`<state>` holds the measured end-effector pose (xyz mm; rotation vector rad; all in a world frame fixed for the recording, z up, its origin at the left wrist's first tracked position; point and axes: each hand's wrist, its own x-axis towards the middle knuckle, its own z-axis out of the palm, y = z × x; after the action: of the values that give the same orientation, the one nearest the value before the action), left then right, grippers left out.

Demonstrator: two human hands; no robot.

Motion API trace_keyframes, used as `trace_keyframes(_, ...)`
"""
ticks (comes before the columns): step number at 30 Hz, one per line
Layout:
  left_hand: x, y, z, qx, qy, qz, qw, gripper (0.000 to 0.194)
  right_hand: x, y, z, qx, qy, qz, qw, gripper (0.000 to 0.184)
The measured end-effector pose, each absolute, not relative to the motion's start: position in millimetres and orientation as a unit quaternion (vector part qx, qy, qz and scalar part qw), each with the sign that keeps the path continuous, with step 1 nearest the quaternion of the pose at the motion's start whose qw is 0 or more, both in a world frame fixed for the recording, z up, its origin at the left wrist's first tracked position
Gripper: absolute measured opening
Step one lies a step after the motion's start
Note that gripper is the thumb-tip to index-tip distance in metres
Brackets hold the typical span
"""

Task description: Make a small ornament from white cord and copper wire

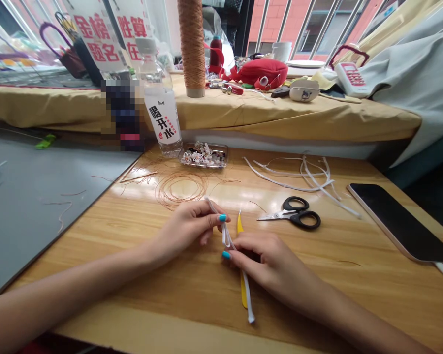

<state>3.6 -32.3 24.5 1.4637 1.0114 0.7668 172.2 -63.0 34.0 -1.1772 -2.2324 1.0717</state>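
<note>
A white flat cord runs between both hands over the wooden table. My left hand pinches its upper part between thumb and fingers. My right hand is closed on the cord lower down, and the cord's loose end trails toward the near edge. A yellow tool lies under my right hand, its tip pointing away from me. Black-handled scissors rest just right of the hands.
Coiled copper wire, a clear box of beads, a water bottle, loose white cords and a phone lie on the table. A grey mat is at left. A cluttered cloth-covered shelf stands behind.
</note>
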Motion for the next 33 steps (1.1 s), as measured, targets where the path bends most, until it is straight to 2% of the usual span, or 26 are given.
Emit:
trace_keyframes(6,2.9,-32.3,23.7,0.631,0.419,0.324,0.566,0.024,170.3,-65.6,31.2,-0.449,-0.792,0.364,0.2,0.02)
trace_keyframes(16,3.0,-34.3,21.9,0.639,0.387,0.318,0.583,0.024,167.9,-68.2,27.9,-0.463,-0.786,0.346,0.219,0.027)
trace_keyframes(28,4.0,-29.3,26.3,0.587,0.41,0.302,0.63,0.027,173.0,-63.4,35.5,-0.418,-0.778,0.423,0.203,0.031)
trace_keyframes(33,2.1,-24.9,22.9,0.595,0.384,0.294,0.641,0.022,172.8,-62.0,31.4,-0.433,-0.791,0.378,0.21,0.023)
